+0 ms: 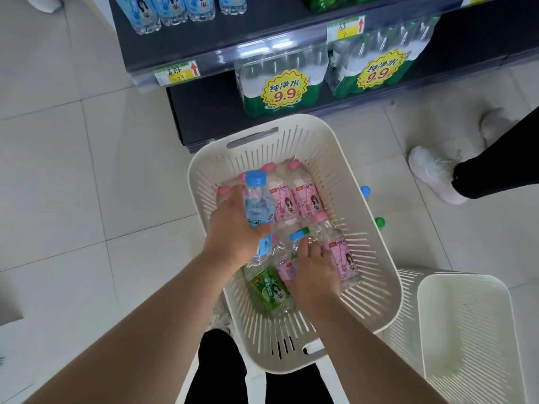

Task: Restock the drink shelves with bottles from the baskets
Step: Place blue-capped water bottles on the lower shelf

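Clenched around a blue-capped bottle [256,205], the left hand [233,228] held it upright above the left side of the white slatted basket [379,287], cap toward the shelves, with a second blue-labelled bottle [266,246] seemingly tucked under the same palm. Lower down, the right hand [315,272] reached into the basket near its near-right wall, fingers curled over a bottle with a blue cap [297,236]; whether they had closed fully on it could not be told. Pink-labelled peach soda bottles [294,199] lay side by side against the basket's far wall, another pink bottle [339,252] lay slanted along the right wall just beside the right hand, and a green-labelled bottle [269,290] lay on the basket floor between the two wrists. That basket sat on a floor of pale square tiles [87,170], its far rim close to the foot of a dark shelf unit [204,39]. On the bottom shelf stood shrink-wrapped packs of water [283,83] carrying yellow 9.9 stickers, and blue-labelled bottles [175,10] stood on the shelf above, behind yellow price tags [178,72] on the shelf edge. A second white basket [466,330] stood at the near right, touching or nearly touching the first. Beyond the first basket's right wall, a blue cap [365,190] and a green cap [379,221] showed through the gap. Another person's white shoe [431,173] and dark trouser leg stood on the tiles at the right edge.
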Demonstrator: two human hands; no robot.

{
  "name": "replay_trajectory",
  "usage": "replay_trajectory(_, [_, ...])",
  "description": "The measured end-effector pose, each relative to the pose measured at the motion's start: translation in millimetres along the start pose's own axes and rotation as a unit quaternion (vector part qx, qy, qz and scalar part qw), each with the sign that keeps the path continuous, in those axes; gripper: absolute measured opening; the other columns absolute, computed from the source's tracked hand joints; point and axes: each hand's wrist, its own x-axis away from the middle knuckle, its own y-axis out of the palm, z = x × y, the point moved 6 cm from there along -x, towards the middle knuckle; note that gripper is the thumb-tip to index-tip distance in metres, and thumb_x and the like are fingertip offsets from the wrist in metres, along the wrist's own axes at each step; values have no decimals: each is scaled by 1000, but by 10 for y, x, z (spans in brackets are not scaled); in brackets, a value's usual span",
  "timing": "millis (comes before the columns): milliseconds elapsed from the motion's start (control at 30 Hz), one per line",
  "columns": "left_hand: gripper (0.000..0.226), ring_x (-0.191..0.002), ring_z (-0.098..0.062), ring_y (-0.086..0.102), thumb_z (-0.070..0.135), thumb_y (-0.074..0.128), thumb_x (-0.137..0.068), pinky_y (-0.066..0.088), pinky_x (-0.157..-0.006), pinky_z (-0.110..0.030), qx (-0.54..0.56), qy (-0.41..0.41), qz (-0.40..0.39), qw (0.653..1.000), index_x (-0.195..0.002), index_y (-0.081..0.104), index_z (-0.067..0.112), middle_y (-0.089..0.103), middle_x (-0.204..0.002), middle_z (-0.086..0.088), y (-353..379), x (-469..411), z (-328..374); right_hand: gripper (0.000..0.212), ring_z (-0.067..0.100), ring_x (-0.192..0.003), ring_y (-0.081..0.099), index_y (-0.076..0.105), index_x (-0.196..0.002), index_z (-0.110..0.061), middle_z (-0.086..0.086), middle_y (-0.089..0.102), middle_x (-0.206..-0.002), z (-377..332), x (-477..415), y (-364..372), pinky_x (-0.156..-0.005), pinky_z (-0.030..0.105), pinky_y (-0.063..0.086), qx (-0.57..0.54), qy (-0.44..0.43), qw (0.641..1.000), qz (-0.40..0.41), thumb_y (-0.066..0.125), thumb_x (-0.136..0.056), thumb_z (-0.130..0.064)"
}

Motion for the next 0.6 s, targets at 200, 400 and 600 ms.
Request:
replay_trajectory(200, [65,-86,-13,59,16,79,-74,44,-73,-26,28,1,-2,1000,-127,43,23,61,-105,4,-19,8,-38,78,35,-132,34,8,-147,-9,25,33,-142,-35,-11,-50,-95,36,50,-5,-1,1000,14,59,-88,-10])
replay_trajectory(400, [62,-81,-9,60,18,79,-73,43,-61,-21,38,-10,12,999,-124,44,24,62,-105,5,-163,96,34,87,32,-127,41,11,-148,-16,16,38,-139,-64,102,-445,-100,42,45,-128,-5,992,7,69,-83,-24])
replay_trajectory(600, [59,-80,-14,59,17,79,-73,45,-65,-25,33,-8,35,999,-121,45,19,59,-91,10,-501,273,388,82,29,-126,41,17,-145,-17,10,39,-138,-94,387,-1265,-103,41,41,-187,-27,979,79,69,-83,-26])
